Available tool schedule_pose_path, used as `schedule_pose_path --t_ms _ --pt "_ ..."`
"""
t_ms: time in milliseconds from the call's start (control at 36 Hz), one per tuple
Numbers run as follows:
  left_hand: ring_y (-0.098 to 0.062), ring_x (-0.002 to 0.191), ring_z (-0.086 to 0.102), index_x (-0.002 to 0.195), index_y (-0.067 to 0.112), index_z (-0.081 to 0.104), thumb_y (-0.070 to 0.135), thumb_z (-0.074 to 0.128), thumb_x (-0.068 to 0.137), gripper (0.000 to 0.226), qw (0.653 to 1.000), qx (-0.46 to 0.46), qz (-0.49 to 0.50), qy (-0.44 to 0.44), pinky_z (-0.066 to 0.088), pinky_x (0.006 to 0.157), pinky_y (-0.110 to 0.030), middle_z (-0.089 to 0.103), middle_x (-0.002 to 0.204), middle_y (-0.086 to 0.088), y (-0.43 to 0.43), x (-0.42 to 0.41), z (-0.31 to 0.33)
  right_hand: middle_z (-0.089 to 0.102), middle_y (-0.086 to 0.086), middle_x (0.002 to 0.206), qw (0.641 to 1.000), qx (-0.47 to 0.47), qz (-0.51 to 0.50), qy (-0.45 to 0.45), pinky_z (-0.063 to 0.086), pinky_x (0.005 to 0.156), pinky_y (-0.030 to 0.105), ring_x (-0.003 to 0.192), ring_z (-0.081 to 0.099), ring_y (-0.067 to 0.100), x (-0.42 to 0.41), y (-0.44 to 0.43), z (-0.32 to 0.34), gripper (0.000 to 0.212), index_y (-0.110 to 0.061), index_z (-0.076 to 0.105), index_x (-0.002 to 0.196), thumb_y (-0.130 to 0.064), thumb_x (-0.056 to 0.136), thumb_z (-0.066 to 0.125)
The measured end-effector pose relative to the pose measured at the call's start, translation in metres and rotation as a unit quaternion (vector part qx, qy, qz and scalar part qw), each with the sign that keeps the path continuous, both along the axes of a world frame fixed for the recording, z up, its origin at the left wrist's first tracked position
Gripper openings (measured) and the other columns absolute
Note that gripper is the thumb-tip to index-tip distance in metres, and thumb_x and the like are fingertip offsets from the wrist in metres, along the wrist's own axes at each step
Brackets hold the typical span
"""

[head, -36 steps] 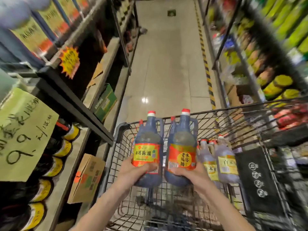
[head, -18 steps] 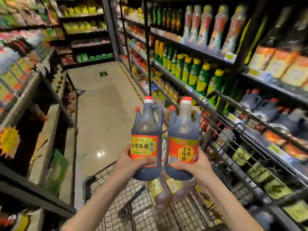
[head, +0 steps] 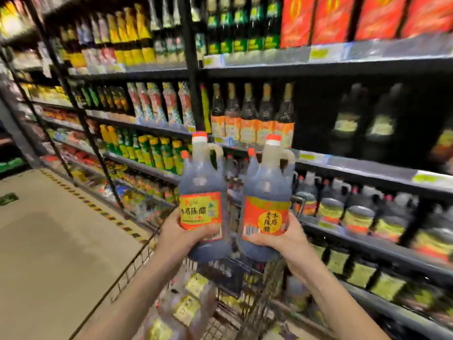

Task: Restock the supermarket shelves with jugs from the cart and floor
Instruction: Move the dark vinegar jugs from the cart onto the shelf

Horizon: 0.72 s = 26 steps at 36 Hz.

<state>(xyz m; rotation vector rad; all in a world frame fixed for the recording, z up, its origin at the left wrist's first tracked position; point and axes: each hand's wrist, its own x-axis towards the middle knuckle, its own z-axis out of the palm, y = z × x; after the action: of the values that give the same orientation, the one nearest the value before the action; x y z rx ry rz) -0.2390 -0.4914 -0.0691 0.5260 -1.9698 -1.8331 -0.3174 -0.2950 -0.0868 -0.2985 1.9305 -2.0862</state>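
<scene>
I hold two dark vinegar jugs upright in front of the shelves. My left hand [head: 180,235] grips the base of the jug with the yellow label [head: 202,192]. My right hand [head: 285,239] grips the base of the jug with the orange-red label [head: 266,192]. Both have red caps and loop handles, and they nearly touch side by side. Below my arms lies the wire cart [head: 137,266], with more light-labelled jugs [head: 186,307] inside it. To the right, at hand height, a shelf [head: 367,244] carries several similar dark jugs [head: 355,212].
Tall black shelving fills the view ahead: orange-labelled bottles [head: 252,119] just behind the jugs, green and yellow bottles [head: 157,150] to the left, red boxes [head: 343,18] on top. The beige aisle floor [head: 49,241] with a striped hazard line runs along the left.
My view has swung right from the aisle and cart to face the right-hand shelving. Both jugs have risen out of the cart and now sit in front of the shelves.
</scene>
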Motion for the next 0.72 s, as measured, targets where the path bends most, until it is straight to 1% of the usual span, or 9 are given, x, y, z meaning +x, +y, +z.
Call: schedule_pose_path --t_ms 111,194,250,306,417,500,583,667,722 --pt "0.0 0.057 0.066 0.094 0.009 0.06 0.003 0.086 0.043 0.058 0.999 -0.003 -0.047 0.016 0.053 0.055 -0.015 0.071 0.07 0.005 0.046 -0.034 0.008 0.071 0.006 0.103 0.998 -0.009 -0.06 0.02 0.057 0.079 0.036 0.093 0.069 0.021 -0.01 0.053 0.009 0.101 -0.015 0.052 0.116 -0.032 0.024 0.089" --pt "-0.005 0.059 0.067 0.094 0.01 0.06 -0.011 0.08 0.06 0.044 0.997 0.011 -0.074 0.036 0.052 0.053 -0.017 0.071 0.071 0.005 0.08 -0.06 0.012 0.069 0.002 0.101 0.996 -0.004 -0.089 0.03 0.056 0.065 0.019 0.082 0.069 0.008 -0.019 0.094 0.013 0.087 -0.016 0.051 0.116 -0.012 0.042 0.096" --pt "-0.006 0.061 0.068 0.091 0.013 0.06 -0.01 0.078 0.061 0.041 0.995 0.018 -0.087 0.043 0.054 0.056 -0.019 0.072 0.071 0.006 0.103 -0.076 0.014 0.068 -0.001 0.101 0.994 0.0 -0.101 0.038 0.054 0.059 0.016 0.08 0.066 0.004 -0.025 0.118 0.02 0.074 -0.021 0.05 0.11 -0.005 0.048 0.088" --pt "-0.005 0.061 0.068 0.09 0.013 0.061 -0.01 0.078 0.062 0.04 0.993 0.023 -0.109 0.049 0.054 0.056 -0.019 0.072 0.069 0.007 0.142 -0.097 0.017 0.066 -0.003 0.099 0.991 0.008 -0.128 0.046 0.053 0.063 0.019 0.086 0.064 0.008 -0.035 0.158 0.024 0.069 -0.026 0.05 0.105 -0.004 0.052 0.087" --pt "-0.004 0.058 0.067 0.085 0.014 0.061 -0.01 0.076 0.065 0.035 0.986 0.049 -0.144 0.071 0.053 0.057 -0.024 0.072 0.064 0.01 0.207 -0.129 0.023 0.065 0.003 0.11 0.984 0.025 -0.168 0.048 0.054 0.081 0.038 0.1 0.064 0.02 -0.055 0.224 0.027 0.094 -0.018 0.047 0.122 -0.015 0.041 0.095" --pt "-0.004 0.059 0.067 0.084 0.015 0.061 0.009 0.088 0.045 0.048 0.983 0.051 -0.158 0.076 0.052 0.06 -0.026 0.072 0.065 0.01 0.247 -0.148 0.027 0.067 0.002 0.105 0.979 0.026 -0.193 0.063 0.053 0.071 0.026 0.093 0.066 0.014 -0.07 0.264 0.029 0.102 -0.016 0.048 0.12 -0.025 0.029 0.094" --pt "-0.009 0.066 0.068 0.089 0.016 0.061 0.025 0.086 0.028 0.067 0.984 0.043 -0.152 0.084 0.052 0.06 -0.025 0.073 0.072 0.006 0.28 -0.164 0.03 0.069 0.002 0.1 0.975 0.012 -0.209 0.07 0.053 0.063 0.019 0.084 0.067 0.011 -0.082 0.298 0.031 0.106 -0.012 0.049 0.12 -0.028 0.023 0.089" --pt "-0.014 0.073 0.065 0.105 0.008 0.057 0.002 0.089 0.047 0.066 0.981 0.042 -0.16 0.098 0.052 0.055 -0.019 0.069 0.086 -0.002 0.311 -0.178 0.035 0.068 -0.001 0.093 0.973 0.001 -0.216 0.079 0.052 0.055 0.014 0.07 0.068 0.0 -0.091 0.326 0.034 0.092 -0.011 0.05 0.119 -0.01 0.037 0.091" --pt "-0.016 0.077 0.065 0.113 0.004 0.052 -0.002 0.086 0.053 0.068 0.979 0.04 -0.165 0.11 0.053 0.058 -0.021 0.068 0.091 -0.006 0.327 -0.189 0.038 0.067 -0.002 0.092 0.97 0.0 -0.224 0.091 0.051 0.053 0.012 0.066 0.066 -0.004 -0.096 0.342 0.035 0.086 -0.014 0.05 0.115 -0.006 0.039 0.088"
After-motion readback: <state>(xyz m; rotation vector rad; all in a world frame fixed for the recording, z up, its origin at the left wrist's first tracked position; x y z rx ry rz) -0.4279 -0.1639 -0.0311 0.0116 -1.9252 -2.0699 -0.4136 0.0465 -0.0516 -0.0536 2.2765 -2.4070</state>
